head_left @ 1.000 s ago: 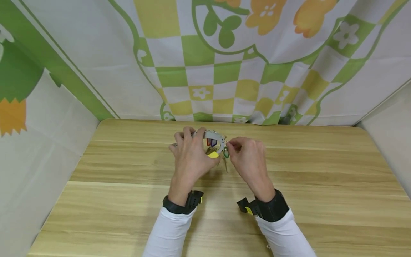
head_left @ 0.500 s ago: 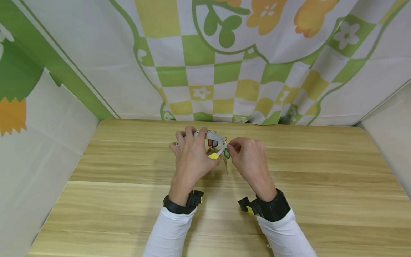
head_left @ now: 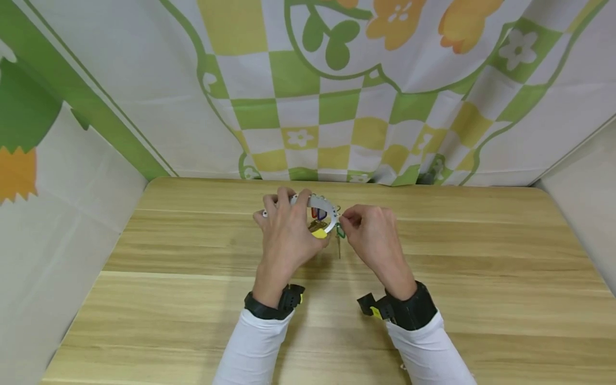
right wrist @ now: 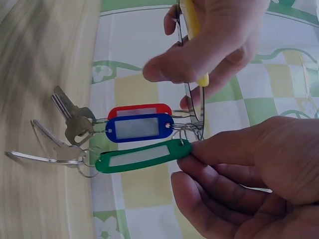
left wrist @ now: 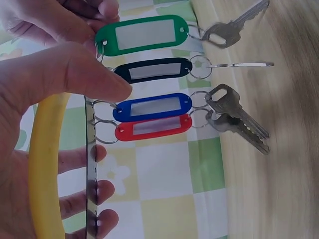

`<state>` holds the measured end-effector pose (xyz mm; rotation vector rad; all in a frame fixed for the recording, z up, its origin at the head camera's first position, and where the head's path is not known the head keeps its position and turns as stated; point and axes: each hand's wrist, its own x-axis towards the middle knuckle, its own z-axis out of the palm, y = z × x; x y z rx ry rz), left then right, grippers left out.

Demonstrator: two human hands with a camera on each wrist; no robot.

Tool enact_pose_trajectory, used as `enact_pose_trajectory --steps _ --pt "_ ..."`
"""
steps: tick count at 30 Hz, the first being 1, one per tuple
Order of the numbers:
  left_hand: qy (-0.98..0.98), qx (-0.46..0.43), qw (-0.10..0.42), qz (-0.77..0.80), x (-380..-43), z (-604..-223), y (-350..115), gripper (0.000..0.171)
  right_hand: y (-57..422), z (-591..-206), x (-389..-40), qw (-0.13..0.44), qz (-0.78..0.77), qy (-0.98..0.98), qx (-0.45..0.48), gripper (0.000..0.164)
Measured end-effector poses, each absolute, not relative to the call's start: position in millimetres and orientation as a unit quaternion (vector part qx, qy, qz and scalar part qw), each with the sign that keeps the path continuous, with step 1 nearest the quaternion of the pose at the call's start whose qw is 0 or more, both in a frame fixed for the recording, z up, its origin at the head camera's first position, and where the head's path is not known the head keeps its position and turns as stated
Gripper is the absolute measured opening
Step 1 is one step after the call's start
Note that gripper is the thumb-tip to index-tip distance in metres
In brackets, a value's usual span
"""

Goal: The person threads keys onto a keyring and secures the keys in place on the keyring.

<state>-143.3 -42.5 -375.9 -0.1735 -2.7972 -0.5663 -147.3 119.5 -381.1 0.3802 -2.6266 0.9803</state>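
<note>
My left hand (head_left: 289,230) grips a flat metal key ring holder (head_left: 321,202) with a yellow handle (left wrist: 45,169); its fingers reach across the holder. From the holder hang a green key tag (left wrist: 144,35), a black key tag (left wrist: 154,70), a blue key tag (left wrist: 152,107) and a red key tag (left wrist: 154,128). Each carries a metal key on a small split ring, such as the key (left wrist: 227,34) on the green one. Thumb and forefinger of my right hand (head_left: 372,238) pinch the green tag at its ring end, right beside the holder's edge.
Under both hands is a wood-grain table (head_left: 481,267). A white cloth (head_left: 298,115) with green and yellow checks hangs along its back edge. Black straps with small cameras sit on both wrists. A tiny pale object (head_left: 403,367) lies near the right sleeve.
Both hands stay almost in place, with the right hand still pinching at the green tag's end. The green tag and its key sway slightly.
</note>
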Motion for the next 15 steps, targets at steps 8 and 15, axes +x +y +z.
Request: enact_pose_trajectory --steps 8,15 --pt "-0.971 -0.069 0.128 -0.191 -143.6 -376.1 -43.3 0.084 123.8 -379.0 -148.4 0.146 0.316 -0.920 0.178 0.007" --pt "-0.973 -0.070 0.115 -0.187 -143.6 -375.1 -43.3 0.085 127.3 -384.2 -150.4 0.192 0.252 -0.911 0.266 0.004"
